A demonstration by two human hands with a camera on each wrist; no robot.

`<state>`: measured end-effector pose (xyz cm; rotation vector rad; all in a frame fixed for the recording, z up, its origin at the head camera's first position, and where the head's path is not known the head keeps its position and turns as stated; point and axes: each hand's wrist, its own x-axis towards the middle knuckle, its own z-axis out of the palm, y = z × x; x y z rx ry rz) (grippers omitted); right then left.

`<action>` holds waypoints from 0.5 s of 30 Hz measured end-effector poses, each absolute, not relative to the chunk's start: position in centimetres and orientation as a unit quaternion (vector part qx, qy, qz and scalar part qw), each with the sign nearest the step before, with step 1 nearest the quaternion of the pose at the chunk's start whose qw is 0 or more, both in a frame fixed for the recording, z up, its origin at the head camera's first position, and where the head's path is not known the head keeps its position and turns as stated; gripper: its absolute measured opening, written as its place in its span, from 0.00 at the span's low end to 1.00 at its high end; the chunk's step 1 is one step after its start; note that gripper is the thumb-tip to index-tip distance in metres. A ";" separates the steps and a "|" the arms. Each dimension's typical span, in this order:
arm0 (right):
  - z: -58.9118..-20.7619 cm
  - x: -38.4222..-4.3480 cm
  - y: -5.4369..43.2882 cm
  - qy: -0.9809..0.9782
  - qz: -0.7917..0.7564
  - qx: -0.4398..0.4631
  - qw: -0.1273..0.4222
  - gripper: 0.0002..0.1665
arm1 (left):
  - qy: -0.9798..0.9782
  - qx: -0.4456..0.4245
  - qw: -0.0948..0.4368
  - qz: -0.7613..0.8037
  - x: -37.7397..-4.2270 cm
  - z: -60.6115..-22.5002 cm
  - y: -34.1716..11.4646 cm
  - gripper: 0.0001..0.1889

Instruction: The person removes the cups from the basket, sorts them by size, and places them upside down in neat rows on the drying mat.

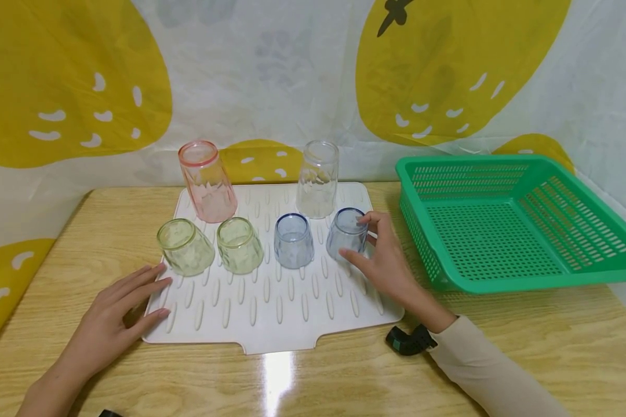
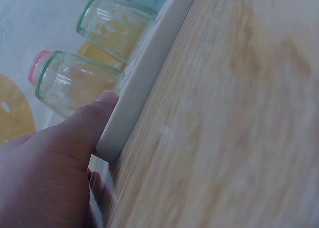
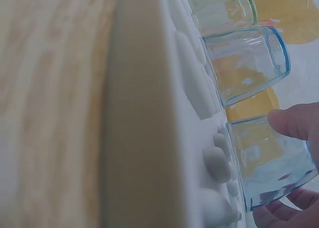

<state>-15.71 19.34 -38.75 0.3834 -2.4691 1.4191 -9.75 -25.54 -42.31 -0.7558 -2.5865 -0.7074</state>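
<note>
On a white ridged drying mat [image 1: 266,324] stand several clear glasses. My right hand [image 1: 383,260] holds the short blue-rimmed glass [image 1: 346,237] at the right end of the front row, thumb in front and fingers at its far right side. In the right wrist view the thumb touches the glass's side and its base meets the mat. My left hand [image 1: 116,310] rests at the mat's left edge with fingers spread, its thumb [image 2: 97,106] touching the rim. Nearest to it is a short green-rimmed glass [image 1: 186,249].
Another green-rimmed glass [image 1: 240,246] and a second blue-rimmed glass [image 1: 294,242] stand in the front row. Behind are a tall pink glass [image 1: 208,188] and a tall clear one [image 1: 318,185]. A green slotted basket [image 1: 448,272] sits right of the mat on the wooden table [image 1: 334,388].
</note>
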 end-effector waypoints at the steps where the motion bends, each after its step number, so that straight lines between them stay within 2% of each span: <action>1: -38.8 -15.7 19.3 -0.851 0.490 0.132 0.133 0.36 | -0.914 -0.266 0.176 -0.250 -9.7 -42.4 -25.6 0.32; 15: -38.9 -15.8 19.3 -0.850 0.492 0.139 0.124 0.36 | -0.910 -0.272 0.185 -0.255 -9.8 -42.5 -25.5 0.33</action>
